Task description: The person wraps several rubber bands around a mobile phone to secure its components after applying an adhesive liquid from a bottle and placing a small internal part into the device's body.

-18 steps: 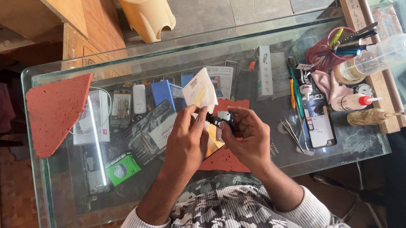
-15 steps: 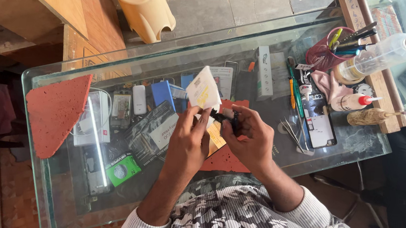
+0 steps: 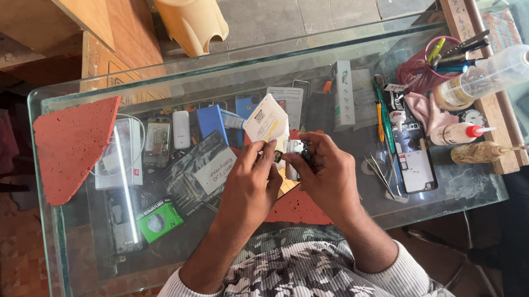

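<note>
Since the earlier frames the white card has barely shifted, staying tilted up above your fingers while both hands hold over the same spot of the glass counter. You pinch the card's lower edge with your left hand, thumb and forefinger closed on it, so it stands up and away from you with its long axis leaning toward the far left. Your right hand curls shut around a small dark part just right of the card's base; what exactly it is, you cannot tell at this size. The two sets of fingertips almost meet, the right hand's part lying level with the card's bottom corner, so the left hand is the nearer one to the card. Under your wrists lies a red mat. Tweezers and a phone sit to your right, a second red mat far left.
</note>
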